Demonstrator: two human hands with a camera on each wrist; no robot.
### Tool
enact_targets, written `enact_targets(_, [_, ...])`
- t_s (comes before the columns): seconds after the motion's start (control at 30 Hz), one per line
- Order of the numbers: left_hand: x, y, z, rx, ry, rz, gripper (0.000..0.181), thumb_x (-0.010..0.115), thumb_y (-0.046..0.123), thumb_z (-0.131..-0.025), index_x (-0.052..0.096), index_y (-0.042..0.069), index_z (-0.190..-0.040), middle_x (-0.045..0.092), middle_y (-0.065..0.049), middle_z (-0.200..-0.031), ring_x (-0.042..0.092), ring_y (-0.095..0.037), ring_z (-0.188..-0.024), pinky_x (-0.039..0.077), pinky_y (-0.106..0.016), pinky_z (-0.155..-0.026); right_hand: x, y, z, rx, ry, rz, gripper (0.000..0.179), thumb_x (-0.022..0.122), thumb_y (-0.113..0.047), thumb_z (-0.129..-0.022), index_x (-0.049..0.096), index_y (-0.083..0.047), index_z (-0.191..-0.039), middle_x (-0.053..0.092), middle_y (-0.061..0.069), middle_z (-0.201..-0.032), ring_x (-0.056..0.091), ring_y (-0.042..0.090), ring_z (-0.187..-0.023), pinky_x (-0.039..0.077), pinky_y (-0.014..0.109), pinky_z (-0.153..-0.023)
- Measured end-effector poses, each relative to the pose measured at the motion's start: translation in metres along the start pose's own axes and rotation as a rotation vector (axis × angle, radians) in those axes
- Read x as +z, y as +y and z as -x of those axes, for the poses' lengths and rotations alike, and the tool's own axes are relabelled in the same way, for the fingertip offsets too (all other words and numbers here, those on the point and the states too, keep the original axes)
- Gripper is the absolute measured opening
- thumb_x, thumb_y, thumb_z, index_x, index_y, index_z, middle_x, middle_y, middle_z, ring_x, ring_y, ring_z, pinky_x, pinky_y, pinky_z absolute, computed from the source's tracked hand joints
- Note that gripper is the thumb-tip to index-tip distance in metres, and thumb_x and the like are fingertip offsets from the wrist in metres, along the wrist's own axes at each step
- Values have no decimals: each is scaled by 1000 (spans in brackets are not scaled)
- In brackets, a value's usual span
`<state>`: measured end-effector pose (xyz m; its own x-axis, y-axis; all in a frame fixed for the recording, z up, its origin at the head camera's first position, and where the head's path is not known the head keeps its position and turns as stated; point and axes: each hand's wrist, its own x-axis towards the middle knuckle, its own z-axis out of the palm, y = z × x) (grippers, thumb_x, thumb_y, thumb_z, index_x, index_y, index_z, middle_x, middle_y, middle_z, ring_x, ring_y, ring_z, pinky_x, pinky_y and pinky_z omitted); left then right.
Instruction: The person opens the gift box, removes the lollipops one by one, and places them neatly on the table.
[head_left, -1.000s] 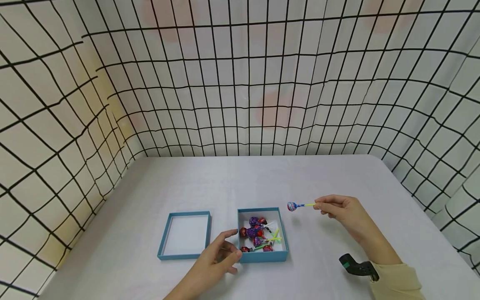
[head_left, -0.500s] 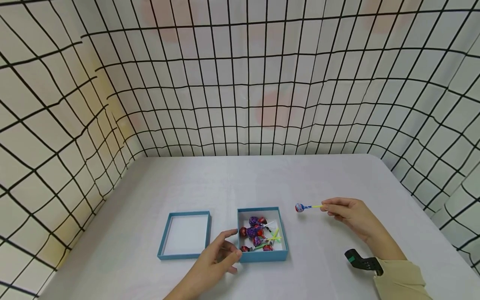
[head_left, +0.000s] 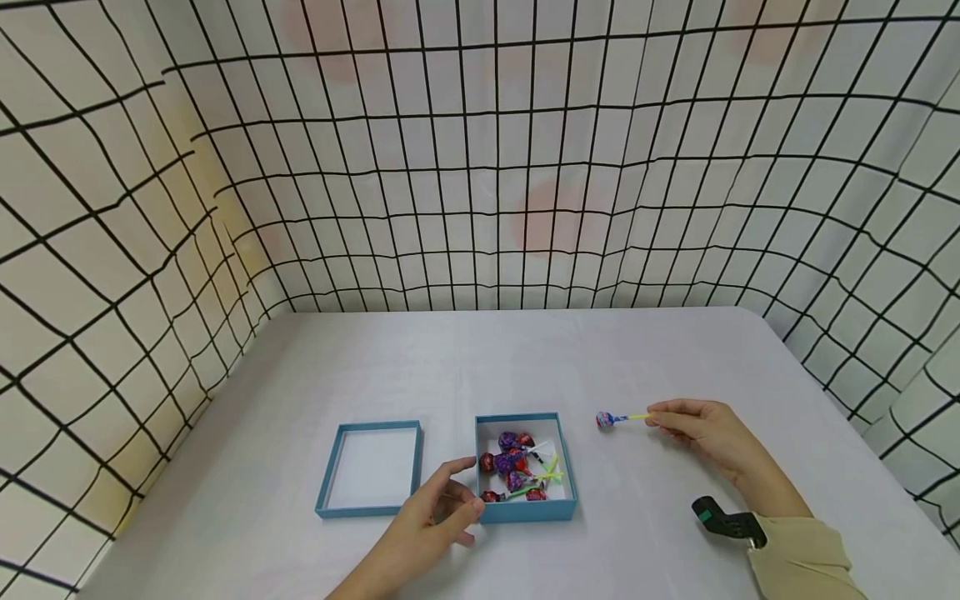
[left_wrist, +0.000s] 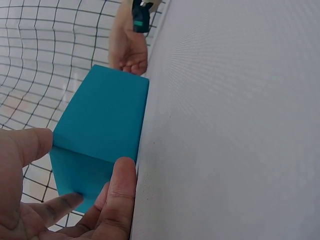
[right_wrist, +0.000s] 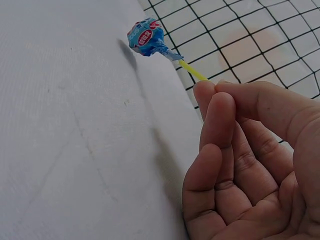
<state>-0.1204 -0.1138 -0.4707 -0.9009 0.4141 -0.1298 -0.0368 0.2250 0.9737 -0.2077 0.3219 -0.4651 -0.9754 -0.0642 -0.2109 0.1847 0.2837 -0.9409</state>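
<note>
My right hand pinches the yellow stick of a lollipop between thumb and fingertips. Its blue and red wrapped head points left, just above the white table, and its shadow shows beside it in the right wrist view. A blue box stands uncovered left of that hand. Several purple- and red-wrapped lollipops lie jumbled inside it. At the box's front left corner, my left hand touches the outer wall with loosely spread fingers; the left wrist view shows its thumb at the box edge.
A shallow blue-rimmed lid lies to the left of the box, white inside up. White table surface stretches behind both. A white wall with a black grid encloses the back and sides. A black device sits on the right wrist.
My right hand has moved a little to the right and slightly nearer with the lollipop, away from the box. The left hand, box and lid have stayed in place.
</note>
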Motion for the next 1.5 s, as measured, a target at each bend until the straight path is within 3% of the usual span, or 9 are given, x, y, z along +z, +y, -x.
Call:
enact_targets(0.63, [-1, 1, 0, -16, 6, -12, 61, 67, 31, -109, 43, 10, -161, 64, -11, -114, 69, -20, -98, 67, -28, -75, 5, 8, -6, -9, 44, 8, 34, 77, -19, -101, 75, 6, -124, 81, -13, -93, 68, 2, -79, 60, 19, -69])
enact_targets(1.5, [0, -1, -1, 0, 7, -19, 59, 66, 31, -109, 44, 10, -160, 64, -11, -113, 69, -20, -98, 67, -27, -75, 9, 5, -4, 11, 62, 44, 41, 75, -16, -102, 68, 14, -129, 81, -6, -94, 71, 3, -80, 61, 18, -68])
